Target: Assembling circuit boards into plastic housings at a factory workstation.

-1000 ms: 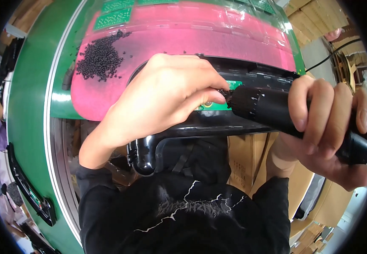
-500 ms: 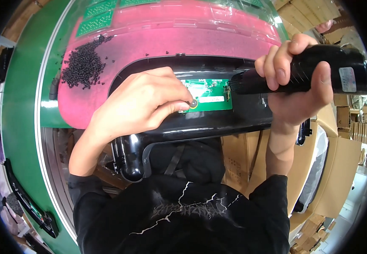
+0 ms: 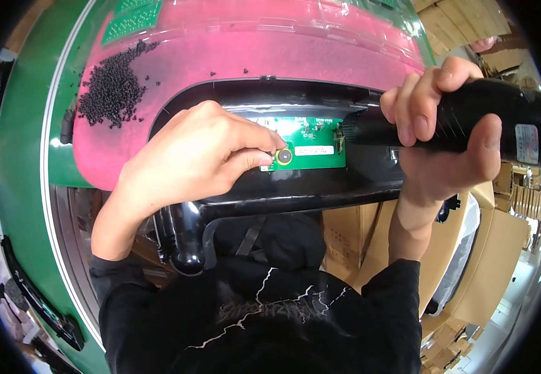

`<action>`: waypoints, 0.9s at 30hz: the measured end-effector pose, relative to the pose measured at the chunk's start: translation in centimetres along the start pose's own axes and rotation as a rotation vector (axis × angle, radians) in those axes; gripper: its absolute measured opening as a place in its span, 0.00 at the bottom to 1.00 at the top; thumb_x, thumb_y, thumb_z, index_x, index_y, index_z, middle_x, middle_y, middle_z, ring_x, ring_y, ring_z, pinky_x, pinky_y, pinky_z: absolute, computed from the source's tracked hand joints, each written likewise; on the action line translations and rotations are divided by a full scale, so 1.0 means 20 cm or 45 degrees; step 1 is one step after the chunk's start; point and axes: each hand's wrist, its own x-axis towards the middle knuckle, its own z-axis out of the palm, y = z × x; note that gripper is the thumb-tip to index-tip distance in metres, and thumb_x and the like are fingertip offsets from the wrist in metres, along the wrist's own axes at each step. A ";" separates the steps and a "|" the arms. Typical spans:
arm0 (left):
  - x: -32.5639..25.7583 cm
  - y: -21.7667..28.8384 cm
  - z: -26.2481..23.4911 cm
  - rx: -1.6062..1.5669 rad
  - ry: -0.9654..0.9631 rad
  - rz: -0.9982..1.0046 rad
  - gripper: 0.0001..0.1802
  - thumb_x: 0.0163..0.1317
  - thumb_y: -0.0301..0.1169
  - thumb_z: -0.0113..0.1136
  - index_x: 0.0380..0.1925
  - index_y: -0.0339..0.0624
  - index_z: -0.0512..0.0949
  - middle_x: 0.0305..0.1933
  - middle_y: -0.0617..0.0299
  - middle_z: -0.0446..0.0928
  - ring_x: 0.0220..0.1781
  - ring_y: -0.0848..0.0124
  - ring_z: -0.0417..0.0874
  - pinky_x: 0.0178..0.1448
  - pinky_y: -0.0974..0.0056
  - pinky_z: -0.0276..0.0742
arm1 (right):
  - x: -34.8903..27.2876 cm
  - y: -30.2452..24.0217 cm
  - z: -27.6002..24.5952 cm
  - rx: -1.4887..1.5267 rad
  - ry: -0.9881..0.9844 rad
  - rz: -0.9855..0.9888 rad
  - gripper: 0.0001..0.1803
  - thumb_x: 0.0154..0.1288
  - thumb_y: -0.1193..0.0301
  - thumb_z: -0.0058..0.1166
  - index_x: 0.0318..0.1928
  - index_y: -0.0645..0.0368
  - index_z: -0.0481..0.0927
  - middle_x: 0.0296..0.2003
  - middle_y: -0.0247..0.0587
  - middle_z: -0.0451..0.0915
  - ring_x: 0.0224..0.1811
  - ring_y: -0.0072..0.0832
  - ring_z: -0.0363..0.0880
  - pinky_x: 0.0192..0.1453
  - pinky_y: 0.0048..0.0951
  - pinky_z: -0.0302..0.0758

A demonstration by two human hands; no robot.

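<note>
A green circuit board (image 3: 320, 160) with a white label strip and a round black part (image 3: 284, 156) lies in a long, curved black plastic housing (image 3: 252, 194). My left hand (image 3: 189, 149) is closed at the board's left end, thumb and forefinger bent down on it beside the round part. Anything small between those fingertips is hidden. In my right hand (image 3: 445, 124) is a black electric screwdriver (image 3: 470, 115), held sideways with fingers wrapped over its body. Its nose points left, close to the board's right end; the bit does not show clearly.
A heap of small black screws (image 3: 111, 90) sits on the pink mat (image 3: 189, 50) at left, with several loose ones nearby. Clear plastic trays (image 3: 320, 28) stand behind, green boards (image 3: 132, 19) at far left. Cardboard boxes (image 3: 470, 249) are at right. Another black housing (image 3: 40, 299) lies lower left.
My left fingertips have shifted slightly off the round part, which now shows whole. My right hand and the screwdriver have moved a little right and nearer me. The view has shifted slightly.
</note>
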 end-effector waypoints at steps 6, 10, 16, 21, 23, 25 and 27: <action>0.02 0.01 0.00 -0.007 -0.020 -0.082 0.03 0.53 0.21 0.65 0.27 0.33 0.80 0.38 0.56 0.85 0.30 0.59 0.85 0.34 0.63 0.79 | 0.01 0.03 -0.03 0.030 0.027 0.019 0.27 0.63 0.44 0.49 0.43 0.57 0.71 0.20 0.28 0.68 0.19 0.20 0.62 0.31 0.28 0.61; 0.01 -0.01 0.03 0.047 -0.007 -0.082 0.04 0.54 0.22 0.65 0.26 0.33 0.79 0.38 0.57 0.85 0.29 0.60 0.85 0.32 0.63 0.77 | 0.01 0.07 -0.03 0.046 -0.011 0.066 0.26 0.63 0.45 0.48 0.42 0.58 0.71 0.20 0.28 0.68 0.19 0.19 0.62 0.31 0.28 0.62; 0.02 0.00 0.03 0.091 -0.062 -0.109 0.03 0.54 0.22 0.64 0.27 0.34 0.79 0.39 0.59 0.85 0.29 0.59 0.85 0.32 0.63 0.78 | -0.01 0.10 0.00 0.007 -0.030 -0.039 0.25 0.64 0.48 0.47 0.42 0.59 0.70 0.19 0.28 0.66 0.18 0.20 0.62 0.29 0.28 0.62; 0.02 -0.07 0.04 0.145 -0.081 -0.116 0.05 0.58 0.26 0.63 0.28 0.34 0.79 0.40 0.57 0.85 0.37 0.57 0.86 0.39 0.61 0.80 | -0.02 0.15 0.04 -0.185 0.008 0.037 0.27 0.63 0.47 0.49 0.45 0.60 0.70 0.19 0.29 0.66 0.18 0.20 0.62 0.29 0.27 0.62; -0.01 -0.14 0.05 0.052 0.014 -0.086 0.06 0.59 0.26 0.62 0.29 0.34 0.79 0.39 0.55 0.85 0.37 0.57 0.86 0.39 0.62 0.80 | -0.06 0.18 0.11 -0.212 0.075 0.002 0.29 0.61 0.45 0.53 0.45 0.59 0.70 0.20 0.28 0.67 0.19 0.20 0.62 0.30 0.27 0.61; -0.07 -0.18 0.02 -0.069 0.187 -0.037 0.07 0.63 0.27 0.58 0.31 0.32 0.79 0.35 0.51 0.84 0.35 0.61 0.86 0.40 0.63 0.80 | -0.12 0.20 0.20 -0.184 0.100 -0.036 0.30 0.58 0.44 0.58 0.45 0.57 0.70 0.21 0.27 0.68 0.19 0.20 0.63 0.30 0.26 0.62; -0.06 -0.22 -0.03 -0.153 0.212 -0.207 0.08 0.66 0.28 0.56 0.31 0.34 0.80 0.29 0.58 0.83 0.25 0.71 0.80 0.32 0.67 0.75 | -0.10 0.22 0.22 0.098 -0.097 -0.021 0.30 0.56 0.44 0.61 0.44 0.55 0.69 0.22 0.27 0.70 0.20 0.20 0.67 0.30 0.26 0.64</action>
